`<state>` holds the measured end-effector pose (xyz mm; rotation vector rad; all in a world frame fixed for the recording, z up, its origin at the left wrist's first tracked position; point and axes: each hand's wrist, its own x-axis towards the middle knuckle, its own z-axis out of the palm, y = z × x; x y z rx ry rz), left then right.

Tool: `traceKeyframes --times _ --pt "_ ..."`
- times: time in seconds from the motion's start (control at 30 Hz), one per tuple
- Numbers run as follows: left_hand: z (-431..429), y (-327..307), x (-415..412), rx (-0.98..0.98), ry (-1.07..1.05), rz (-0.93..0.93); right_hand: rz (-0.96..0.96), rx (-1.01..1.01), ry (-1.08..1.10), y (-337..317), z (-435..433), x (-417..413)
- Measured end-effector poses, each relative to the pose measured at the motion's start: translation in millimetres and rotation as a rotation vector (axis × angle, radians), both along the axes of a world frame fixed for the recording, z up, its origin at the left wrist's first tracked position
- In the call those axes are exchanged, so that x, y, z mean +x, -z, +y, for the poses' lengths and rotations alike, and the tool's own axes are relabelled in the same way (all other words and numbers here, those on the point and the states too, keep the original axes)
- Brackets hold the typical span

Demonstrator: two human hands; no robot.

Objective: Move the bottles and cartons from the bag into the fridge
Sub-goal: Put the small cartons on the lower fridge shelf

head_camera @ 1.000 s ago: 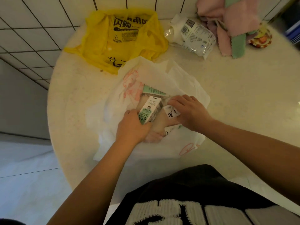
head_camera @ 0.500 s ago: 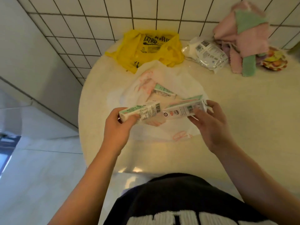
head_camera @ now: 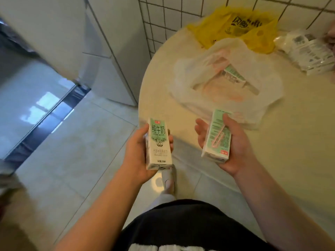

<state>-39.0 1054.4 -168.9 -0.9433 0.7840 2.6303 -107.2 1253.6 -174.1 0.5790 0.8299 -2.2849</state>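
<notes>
While both cartons hung level over the bag (head_camera: 195, 77) half a second ago, they now stand upright nearer the body. Left hand (head_camera: 136, 153) grips the left carton (head_camera: 158, 144) over the floor (head_camera: 81, 142); right hand (head_camera: 237, 147) curls round the right carton (head_camera: 216, 136) at the table (head_camera: 299, 124) edge. A third carton (head_camera: 233, 75) stays in the bag.

Your left grip (head_camera: 136, 153), palm up, clasps a carton (head_camera: 158, 144) between thumb and fingers; your right grip (head_camera: 236, 145), palm up, holds a second carton (head_camera: 216, 140) under its thumb.
</notes>
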Motion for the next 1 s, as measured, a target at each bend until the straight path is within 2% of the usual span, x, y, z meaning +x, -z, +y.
traceKeyframes --times 0.23,0.4,0.6,0.8,1.0 --pt "-51.2 -0.3 84.5 -0.012 -0.103 -0.061 -0.026 0.224 -0.204 7.7 -69.5 53.8" --pt "-117.2 -0.4 138.6 0.033 -0.184 -0.041 -0.034 0.176 -0.349 9.6 -152.7 87.0" --pt "-233.4 -5.7 216.1 0.061 -0.313 -0.003 -0.033 0.003 -0.494 9.7 -289.4 141.7" --pt "-352.5 -8.4 301.3 -0.051 -0.387 -0.070 -0.089 -0.123 -0.635 10.0 -429.1 201.8" --pt "-433.4 -5.1 351.1 -0.108 -0.472 -0.124 -0.043 0.014 -0.672 11.5 -533.8 233.2"
